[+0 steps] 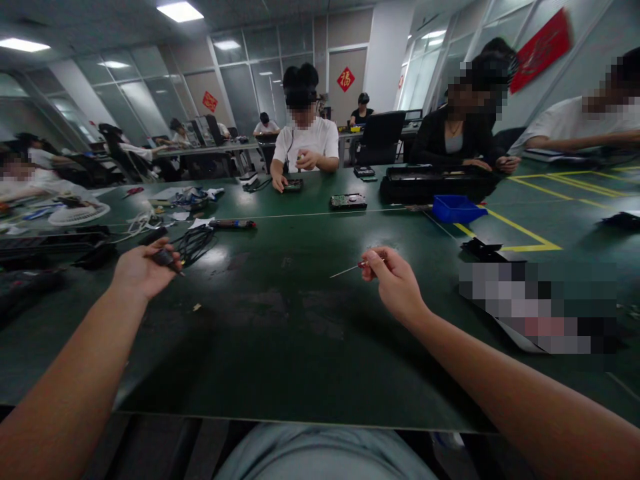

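My left hand (145,267), palm turned partly up, is closed around a black pen-shaped tool (163,257) with a narrow tip that points down toward the table. Its exact kind does not show. A bundle of black cable (196,244) lies just beyond that hand. On the other side, my right hand (393,277) pinches a small screwdriver (345,271) by its reddish handle. The thin metal shaft points left, above the green table (280,373). Most of the handle is hidden by my fingers. The two hands are well apart.
Across the table a person (305,143) handles a circuit-board device (293,185). Another board device (349,201) lies nearer me. A blue bin (457,209) and a long black housing (430,185) stand right of centre. A dark-handled tool (233,225) and a white fan grille (79,212) lie left.
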Tool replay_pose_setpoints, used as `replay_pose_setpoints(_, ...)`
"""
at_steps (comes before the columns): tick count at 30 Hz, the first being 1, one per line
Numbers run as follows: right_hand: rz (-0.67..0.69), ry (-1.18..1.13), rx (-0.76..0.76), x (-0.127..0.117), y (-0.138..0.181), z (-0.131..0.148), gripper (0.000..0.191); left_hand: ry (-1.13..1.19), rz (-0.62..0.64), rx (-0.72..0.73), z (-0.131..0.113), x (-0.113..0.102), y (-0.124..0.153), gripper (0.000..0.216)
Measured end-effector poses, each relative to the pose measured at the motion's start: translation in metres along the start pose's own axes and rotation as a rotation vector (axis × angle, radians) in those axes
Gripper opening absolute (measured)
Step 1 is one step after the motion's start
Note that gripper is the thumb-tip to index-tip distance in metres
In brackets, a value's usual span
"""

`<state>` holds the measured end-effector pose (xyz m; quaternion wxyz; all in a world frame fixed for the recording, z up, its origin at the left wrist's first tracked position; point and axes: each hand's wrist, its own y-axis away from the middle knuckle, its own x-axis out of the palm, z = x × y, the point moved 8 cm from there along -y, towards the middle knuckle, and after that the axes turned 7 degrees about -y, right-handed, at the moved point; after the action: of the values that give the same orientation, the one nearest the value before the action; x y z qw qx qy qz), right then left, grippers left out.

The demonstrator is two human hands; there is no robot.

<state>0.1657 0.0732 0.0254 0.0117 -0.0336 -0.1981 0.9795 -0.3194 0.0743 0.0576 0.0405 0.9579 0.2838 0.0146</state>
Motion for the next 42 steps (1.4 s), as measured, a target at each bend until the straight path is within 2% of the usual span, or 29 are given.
replay_pose_setpoints(2, -0.002, 0.006, 0.011, 0.000, 0.001, 0.000, 0.025, 0.148, 0.197, -0.106, 0.012, 0.046, 0.015, 0.017)
replay_pose_setpoints(4, 0.007, 0.020, 0.021, 0.000, 0.001, 0.000, 0.027, 0.166, 0.367, -0.138, 0.017, 0.087, 0.033, 0.021)
replay_pose_setpoints(7, 0.034, 0.037, 0.034, 0.001, 0.002, 0.000, 0.030, 0.072, 0.572, -0.113, 0.024, 0.143, 0.066, 0.052)
replay_pose_setpoints(8, 0.042, 0.042, 0.039, 0.002, 0.003, 0.000, 0.030, 0.015, 0.628, -0.091, 0.026, 0.159, 0.077, 0.055)
replay_pose_setpoints(11, 0.052, 0.054, 0.043, 0.003, 0.004, 0.000, 0.030, -0.205, 0.799, -0.011, 0.034, 0.203, 0.111, 0.044)
replay_pose_setpoints(15, 0.000, 0.026, 0.006, 0.001, 0.002, 0.001, 0.026, -0.623, 0.887, 0.259, 0.043, 0.236, 0.142, 0.029)
replay_pose_setpoints(18, -0.018, 0.023, 0.014, 0.000, 0.002, 0.000, 0.025, -0.810, 0.921, 0.434, 0.051, 0.248, 0.156, 0.031)
replay_pose_setpoints(24, -0.015, 0.077, 0.066, 0.002, 0.003, 0.002, 0.024, -0.909, 0.862, 0.681, 0.066, 0.250, 0.166, 0.041)
replay_pose_setpoints(30, -0.065, 0.184, 0.075, -0.006, 0.001, 0.006, 0.033, -0.928, 0.772, 0.708, 0.075, 0.244, 0.153, 0.040)
replay_pose_setpoints(36, 0.008, 0.009, -0.005, 0.000, 0.003, 0.007, 0.026, -0.798, 0.768, 0.762, 0.068, 0.244, 0.149, 0.038)
replay_pose_setpoints(42, 0.049, -0.001, 0.031, 0.007, 0.006, 0.005, 0.024, -0.760, 0.758, 0.755, 0.068, 0.243, 0.148, 0.042)
